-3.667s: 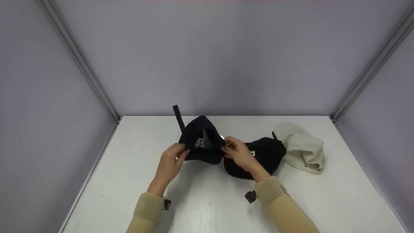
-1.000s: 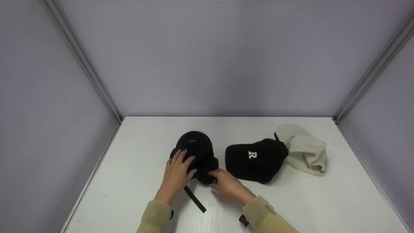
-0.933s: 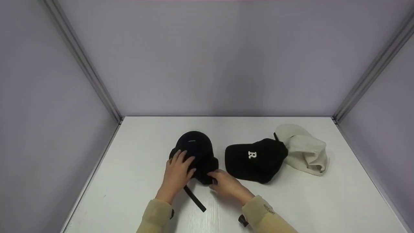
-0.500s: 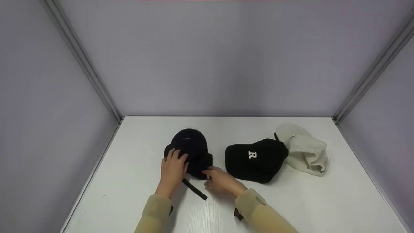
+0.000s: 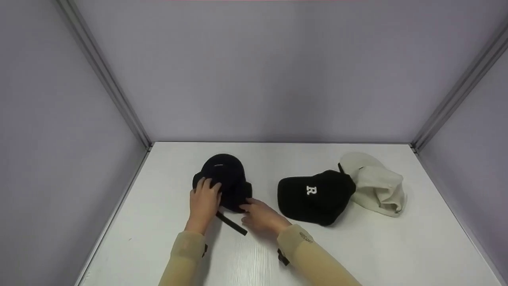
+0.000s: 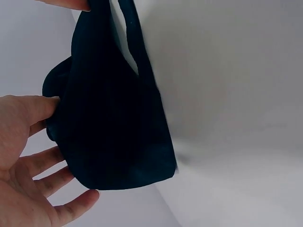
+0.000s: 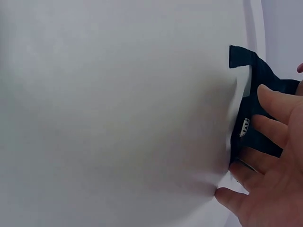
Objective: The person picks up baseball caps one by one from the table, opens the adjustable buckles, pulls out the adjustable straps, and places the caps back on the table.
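Between a person's two bare hands, just ahead of the wrists, sits a soft, near-black fabric baseball cap [image 5: 224, 172] on a white tabletop [image 5: 397, 254]. From where I stand, the left hand [image 5: 203, 200] lies over its near left side, fingers resting along the cloth rather than clenched; the right hand [image 5: 262, 214] touches the near right edge with fairly straight fingers, and I see no firm pinch. A loose black strap [image 5: 234, 225] trails back between the wrists. To shift it well, I'd keep both hands light and push evenly, so the cloth doesn't cave in and the strap doesn't get trapped underneath.

Compared with half a second ago, the cap sits farther left and slightly farther from the person, both hands having gone with it. Beyond the right hand, that leaves a wider gap to the black cap with a white letter R [image 5: 329, 198], which looks unmoved, like the cream fabric cap [image 5: 377, 182] touching it.
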`<act>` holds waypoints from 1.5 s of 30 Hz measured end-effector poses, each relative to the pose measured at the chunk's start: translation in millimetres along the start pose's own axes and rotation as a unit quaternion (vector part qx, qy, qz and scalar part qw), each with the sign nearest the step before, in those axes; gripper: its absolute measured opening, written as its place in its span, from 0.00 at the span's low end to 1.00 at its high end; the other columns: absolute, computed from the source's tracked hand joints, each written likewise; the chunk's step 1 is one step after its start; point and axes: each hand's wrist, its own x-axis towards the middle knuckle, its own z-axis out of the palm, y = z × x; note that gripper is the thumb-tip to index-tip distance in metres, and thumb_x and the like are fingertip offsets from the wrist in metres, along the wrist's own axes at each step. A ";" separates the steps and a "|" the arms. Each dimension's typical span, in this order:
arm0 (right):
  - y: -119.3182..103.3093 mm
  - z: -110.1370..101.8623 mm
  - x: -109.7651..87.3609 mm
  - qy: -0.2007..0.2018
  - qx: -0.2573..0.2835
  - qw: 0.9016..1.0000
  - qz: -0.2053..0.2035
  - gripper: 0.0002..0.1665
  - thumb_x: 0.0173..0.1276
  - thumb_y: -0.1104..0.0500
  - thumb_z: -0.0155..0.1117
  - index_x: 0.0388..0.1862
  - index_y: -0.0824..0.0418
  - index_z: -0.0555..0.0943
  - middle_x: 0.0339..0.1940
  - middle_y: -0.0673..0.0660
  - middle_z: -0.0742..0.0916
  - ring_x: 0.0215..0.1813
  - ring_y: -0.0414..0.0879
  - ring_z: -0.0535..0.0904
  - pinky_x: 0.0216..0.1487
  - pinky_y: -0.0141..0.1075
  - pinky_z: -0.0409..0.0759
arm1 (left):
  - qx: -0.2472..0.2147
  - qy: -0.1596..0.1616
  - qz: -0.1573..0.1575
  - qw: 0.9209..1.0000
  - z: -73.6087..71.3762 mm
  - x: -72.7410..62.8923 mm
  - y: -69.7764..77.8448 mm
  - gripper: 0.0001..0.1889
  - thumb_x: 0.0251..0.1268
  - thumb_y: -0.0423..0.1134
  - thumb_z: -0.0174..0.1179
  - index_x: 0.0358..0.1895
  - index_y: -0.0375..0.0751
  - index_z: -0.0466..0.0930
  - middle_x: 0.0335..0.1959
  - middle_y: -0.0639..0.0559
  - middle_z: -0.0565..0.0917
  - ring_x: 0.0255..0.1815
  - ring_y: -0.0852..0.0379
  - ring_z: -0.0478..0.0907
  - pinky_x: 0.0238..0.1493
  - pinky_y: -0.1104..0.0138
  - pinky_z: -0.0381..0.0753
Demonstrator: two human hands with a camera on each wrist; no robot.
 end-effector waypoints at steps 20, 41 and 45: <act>-12.5 1.5 3.5 -0.011 0.046 0.998 0.031 0.31 0.77 0.47 0.53 0.77 0.46 0.63 0.78 0.55 0.60 0.75 0.57 0.58 0.70 0.57 0.57 | -0.004 -0.050 -0.059 0.997 6.0 24.0 -33.8 0.14 0.70 0.36 0.59 0.57 0.41 0.82 0.63 0.35 0.73 0.70 0.36 0.62 0.51 0.39 0.71; -6.7 -28.7 -16.3 -0.027 0.062 0.998 -0.001 0.32 0.76 0.45 0.55 0.75 0.52 0.66 0.75 0.59 0.66 0.75 0.54 0.59 0.71 0.48 0.60 | 0.011 -0.050 -0.081 0.995 1.6 20.4 -33.0 0.25 0.66 0.39 0.62 0.66 0.36 0.72 0.66 0.30 0.69 0.70 0.33 0.60 0.58 0.36 0.65; -2.3 -36.3 -28.8 -0.017 0.076 0.997 0.000 0.32 0.76 0.45 0.55 0.75 0.52 0.66 0.75 0.59 0.67 0.74 0.54 0.61 0.71 0.49 0.60 | 0.005 -0.030 -0.074 0.997 -1.3 15.7 -23.3 0.27 0.64 0.39 0.64 0.66 0.38 0.73 0.65 0.30 0.69 0.69 0.33 0.61 0.58 0.37 0.66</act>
